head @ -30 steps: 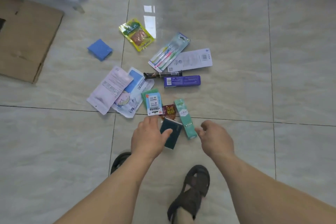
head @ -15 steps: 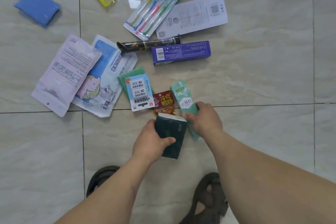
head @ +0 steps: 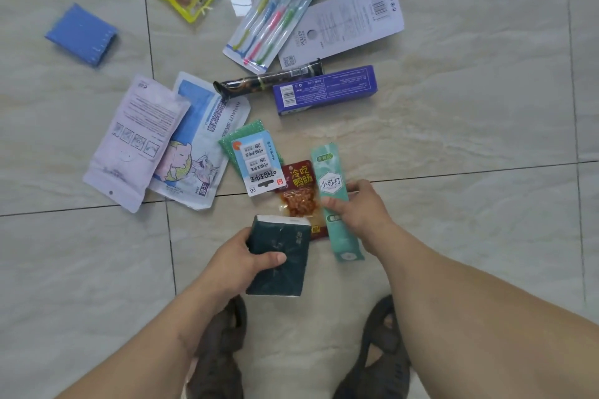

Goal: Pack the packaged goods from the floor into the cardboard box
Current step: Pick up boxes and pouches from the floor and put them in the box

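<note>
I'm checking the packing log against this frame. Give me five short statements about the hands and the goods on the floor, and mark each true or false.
1. The left hand grips the dark green packet. True.
2. The right hand holds the purple box. False: it grips the mint-green tube box; the purple box lies untouched farther out.
3. The red snack pouch lies between the eraser card and the mint-green tube box. True.
4. The toothbrush pack lies on top of the blue cloth. False: they lie well apart on the floor.
5. The cardboard box is in view beside the goods. False: no box shows in this frame.
</note>
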